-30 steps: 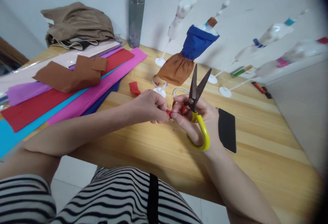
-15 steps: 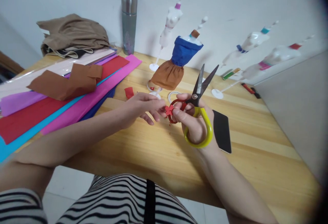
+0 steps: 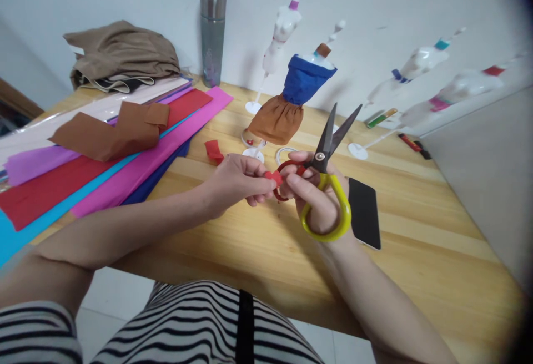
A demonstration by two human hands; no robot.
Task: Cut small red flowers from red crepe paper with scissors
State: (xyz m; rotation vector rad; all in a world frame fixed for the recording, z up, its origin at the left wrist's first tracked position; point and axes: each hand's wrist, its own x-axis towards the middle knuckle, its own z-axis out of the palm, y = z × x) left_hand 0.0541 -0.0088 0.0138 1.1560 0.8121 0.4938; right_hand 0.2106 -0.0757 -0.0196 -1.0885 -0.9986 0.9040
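My left hand (image 3: 235, 182) pinches a small red paper cutout (image 3: 275, 176) above the wooden table (image 3: 416, 242). My right hand (image 3: 318, 195) touches the same cutout with its fingertips while holding scissors (image 3: 328, 178) with a yellow and a red handle loop; the blades point up and stand apart. Just behind the hands stands a small white mannequin wearing a blue and brown paper dress (image 3: 293, 97).
Sheets of coloured crepe paper (image 3: 104, 153) lie at the left, with brown cloth (image 3: 122, 53) behind. A red paper scrap (image 3: 214, 150), a tape roll (image 3: 283, 154), a black phone (image 3: 364, 212), a steel flask (image 3: 212, 31) and more white mannequins (image 3: 420, 64) are on the table.
The left fingers have closed onto the red cutout again after spreading half a second ago. The scissors stay raised with blades apart, shifted slightly right.
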